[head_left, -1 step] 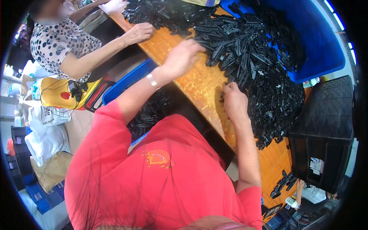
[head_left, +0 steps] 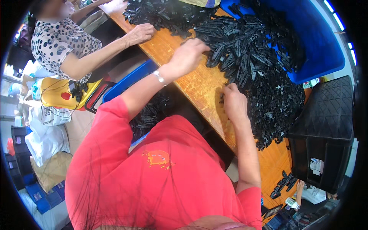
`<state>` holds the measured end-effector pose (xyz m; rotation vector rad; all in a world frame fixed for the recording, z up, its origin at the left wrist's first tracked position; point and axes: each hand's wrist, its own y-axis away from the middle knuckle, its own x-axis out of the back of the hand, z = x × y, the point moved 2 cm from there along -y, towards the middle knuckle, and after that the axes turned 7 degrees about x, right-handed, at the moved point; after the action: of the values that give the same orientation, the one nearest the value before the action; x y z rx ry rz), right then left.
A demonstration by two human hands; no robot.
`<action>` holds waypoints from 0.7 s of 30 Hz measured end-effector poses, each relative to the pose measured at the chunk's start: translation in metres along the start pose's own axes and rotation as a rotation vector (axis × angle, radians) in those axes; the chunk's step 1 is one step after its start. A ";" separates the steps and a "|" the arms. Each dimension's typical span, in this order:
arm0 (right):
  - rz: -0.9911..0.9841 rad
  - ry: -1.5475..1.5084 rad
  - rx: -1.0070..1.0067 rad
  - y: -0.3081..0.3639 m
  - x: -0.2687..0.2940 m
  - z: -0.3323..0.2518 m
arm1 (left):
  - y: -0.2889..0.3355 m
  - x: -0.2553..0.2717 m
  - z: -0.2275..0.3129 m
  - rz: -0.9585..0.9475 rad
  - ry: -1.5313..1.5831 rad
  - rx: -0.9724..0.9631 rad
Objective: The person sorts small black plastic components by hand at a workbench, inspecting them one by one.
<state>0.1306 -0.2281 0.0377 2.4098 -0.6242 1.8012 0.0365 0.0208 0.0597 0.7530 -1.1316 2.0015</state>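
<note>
My left hand is at the near edge of a pile of long black plastic parts. Its fingers are bent and held together, with the tips against the pile; anything they grip is hidden. Over the bare strip of the wooden table, my right hand is closed, thumb and fingers pinching a small black plastic piece. Right beside that hand spreads a heap of small black plastic pieces.
A blue bin lies tipped at the far right, parts spilling out. Nearer stands a black crate. Below the table edge is a blue tub with black parts. Across on the left, a co-worker's hand rests by another pile.
My left hand has shifted slightly right, its fingertips now closer in on the pile of long parts. The right hand has stayed almost where it was.
</note>
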 end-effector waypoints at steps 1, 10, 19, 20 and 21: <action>-0.063 0.040 -0.013 0.000 -0.002 0.002 | -0.013 -0.014 0.001 -0.006 -0.046 -0.027; -0.031 0.025 0.022 0.001 -0.006 0.013 | -0.027 -0.046 -0.019 -0.037 -0.110 -0.014; 0.365 -0.281 -0.008 0.001 0.012 -0.010 | 0.016 -0.035 -0.015 -0.309 1.246 0.747; 0.393 -0.348 -0.029 -0.002 0.018 -0.017 | 0.022 -0.033 -0.005 -0.337 1.423 0.736; 0.391 -0.343 -0.035 -0.005 0.027 -0.026 | 0.027 -0.031 0.005 -0.365 1.606 0.716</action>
<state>0.1149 -0.2236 0.0714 2.7445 -1.2221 1.4665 0.0335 -0.0025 0.0260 -0.4244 0.6175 1.8069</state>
